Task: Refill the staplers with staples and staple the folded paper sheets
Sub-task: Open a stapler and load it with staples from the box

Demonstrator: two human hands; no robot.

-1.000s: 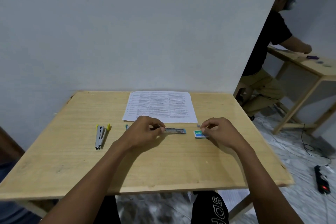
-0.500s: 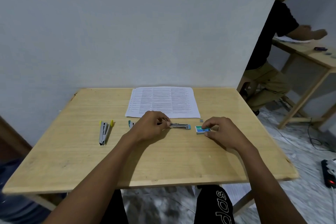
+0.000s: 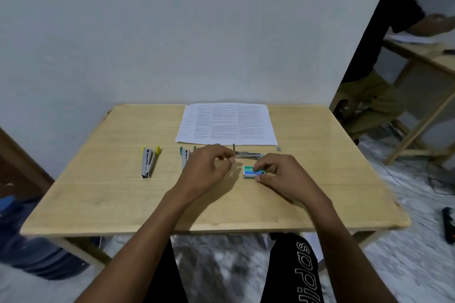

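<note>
Left hand (image 3: 209, 171): fingers curled, thumb and forefinger pinch the left end of the open stapler (image 3: 248, 155). The stapler lies flat on the table (image 3: 110, 192) with its metal magazine exposed, running right from the pinch. A thin metal piece stands upright just right of the fingertips; can't tell which part it is.

Right hand (image 3: 283, 177): pinches the staple box (image 3: 249, 171), forefinger on top, thumb against the near edge. The box sits flat on the table, green label up, just on the near side of the open stapler's right end. Can't tell if box and stapler touch.

Relative to the two grips:
- paper sheets (image 3: 226, 123): flat printed stack beyond both hands, its near edge just past the open stapler.
- staple strip (image 3: 278, 148): small grey piece beyond the right hand, just right of the stapler's free end, near the paper's corner.
- teal stapler (image 3: 184, 155): just left of the left hand's knuckles, partly hidden by that hand.
- yellow stapler (image 3: 148, 162): well left of the left hand, apart from everything, opened in a narrow V.

Background, far right of the right hand: another person (image 3: 384, 32) leaning over a second table (image 3: 430, 56).
</note>
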